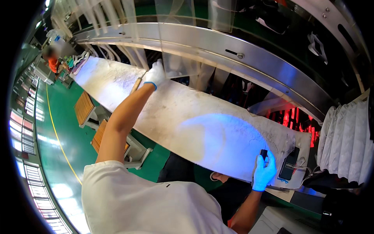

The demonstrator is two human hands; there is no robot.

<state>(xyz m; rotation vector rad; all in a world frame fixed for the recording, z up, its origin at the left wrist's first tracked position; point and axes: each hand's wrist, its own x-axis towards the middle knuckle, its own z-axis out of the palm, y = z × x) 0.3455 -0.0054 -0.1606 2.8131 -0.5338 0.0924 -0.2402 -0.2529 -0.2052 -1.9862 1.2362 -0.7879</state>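
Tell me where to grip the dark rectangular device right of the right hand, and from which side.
Probably mid-length, pinched across both long edges, coming from above: the dark rectangular device looks slim and lies flat on the white worktop, its long axis leaning up and right in the view. The right hand, left of it, holds a small black object.

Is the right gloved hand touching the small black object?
Touching. In the head view, the right gloved hand has its fingers around the lower part of the small black object; its top sticks out.
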